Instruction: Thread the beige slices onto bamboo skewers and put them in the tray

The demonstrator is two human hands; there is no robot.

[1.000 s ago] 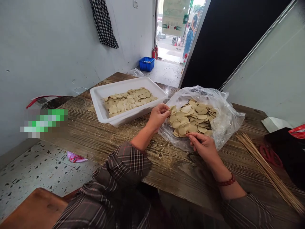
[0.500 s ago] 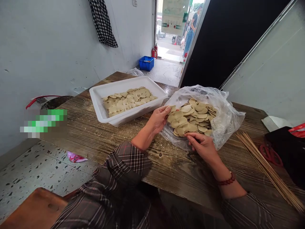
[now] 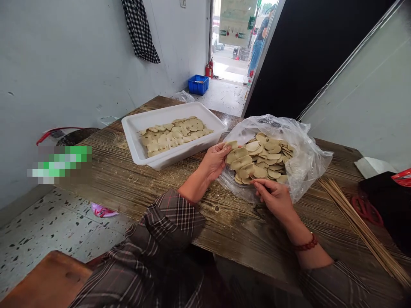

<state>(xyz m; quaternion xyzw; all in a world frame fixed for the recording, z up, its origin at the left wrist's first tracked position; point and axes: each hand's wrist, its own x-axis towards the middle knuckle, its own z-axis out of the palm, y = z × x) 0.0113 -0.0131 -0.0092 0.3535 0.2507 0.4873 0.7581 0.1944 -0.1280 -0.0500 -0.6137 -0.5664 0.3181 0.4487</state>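
My left hand (image 3: 215, 162) is closed with thumb and fingers on the far end of a row of thin, round beige slices (image 3: 240, 161) threaded on a wooden skewer (image 3: 251, 176). The near end of that skewer is pinched in my right hand (image 3: 275, 199), a short bare length showing before the slices. Both hands are over the near left side of an open clear plastic bag (image 3: 300, 160), which holds a heap of loose slices (image 3: 272, 149). Left of the bag, a white plastic tub (image 3: 136, 147) contains rows of skewered slices (image 3: 176, 134).
A bundle of bare wooden skewers (image 3: 362, 231) lies right of my right hand on the wooden table (image 3: 154, 192). Beyond it are red-handled scissors (image 3: 366, 210) and a black item (image 3: 385, 196). A blue crate (image 3: 198, 85) stands on the floor near the glass door, with a person outside.
The slices nearest my right hand have shifted along the skewer toward my left hand, and slightly more bare skewer shows. Both hands keep their hold; the view has moved slightly.
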